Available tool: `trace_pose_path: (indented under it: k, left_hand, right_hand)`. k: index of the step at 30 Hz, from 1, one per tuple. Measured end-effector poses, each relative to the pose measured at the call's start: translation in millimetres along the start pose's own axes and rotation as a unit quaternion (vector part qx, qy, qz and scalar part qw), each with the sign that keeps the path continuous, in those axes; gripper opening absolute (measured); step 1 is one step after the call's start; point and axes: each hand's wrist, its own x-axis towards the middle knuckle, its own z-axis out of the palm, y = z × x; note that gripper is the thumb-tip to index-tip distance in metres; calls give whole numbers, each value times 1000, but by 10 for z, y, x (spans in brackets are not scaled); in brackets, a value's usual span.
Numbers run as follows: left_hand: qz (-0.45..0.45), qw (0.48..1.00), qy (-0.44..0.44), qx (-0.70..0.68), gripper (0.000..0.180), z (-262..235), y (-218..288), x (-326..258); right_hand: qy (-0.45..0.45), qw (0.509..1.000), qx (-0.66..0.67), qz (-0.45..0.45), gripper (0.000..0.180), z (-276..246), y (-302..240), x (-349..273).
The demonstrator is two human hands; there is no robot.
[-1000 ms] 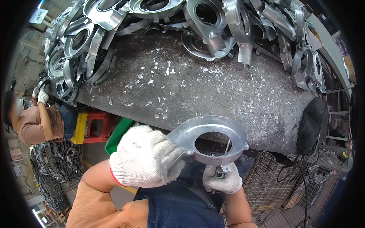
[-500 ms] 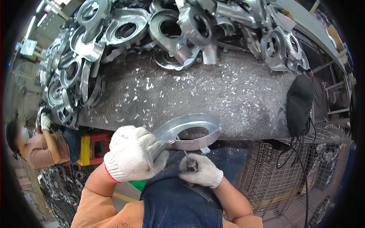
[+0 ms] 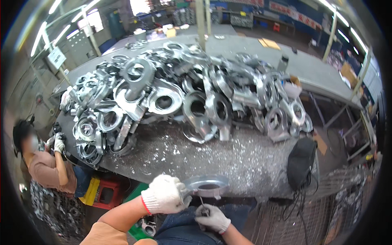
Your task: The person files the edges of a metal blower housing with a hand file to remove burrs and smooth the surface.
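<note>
Just over the table's near edge, a ring-shaped silver metal casting (image 3: 195,183) with a round hole is held nearly flat. My left hand (image 3: 164,194), in a white knit glove with a red cuff edge, is closed on the casting's left end. Below it and to the right, my gloved right hand (image 3: 215,219) is closed around a small hand tool (image 3: 206,212) with a dark grip and a thin metal shaft. The shaft points up toward the casting's underside; whether the tip touches it I cannot tell.
A big heap of similar castings (image 3: 164,100) covers the back of the grey table (image 3: 249,157), with metal chips scattered in front. A black cloth-covered object (image 3: 301,163) with cables stands at the right. A gloved co-worker (image 3: 51,169) is at the left, near a red-and-yellow stool (image 3: 107,194).
My view has tilted up, bringing in the whole heap and the room behind, so my hands sit lower in the picture. Both hands keep their hold on the casting and the tool.
</note>
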Motion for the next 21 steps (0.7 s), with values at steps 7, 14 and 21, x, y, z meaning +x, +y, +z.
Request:
trace_pose_path:
  k: [7, 14, 21]
  left_hand:
    - [23, 997, 23, -67, 29, 260, -18, -44]
    - [-60, 992, 71, -85, 31, 322, -116, -169]
    - [-476, 709, 199, -481, 28, 422, -283, -1354]
  right_hand:
    - [111, 978, 123, -128, 24, -329, 285, 80]
    - [106, 990, -70, -60, 26, 46, -72, 166]
    - [39, 977, -111, -178, 78, -345, 576, -69]
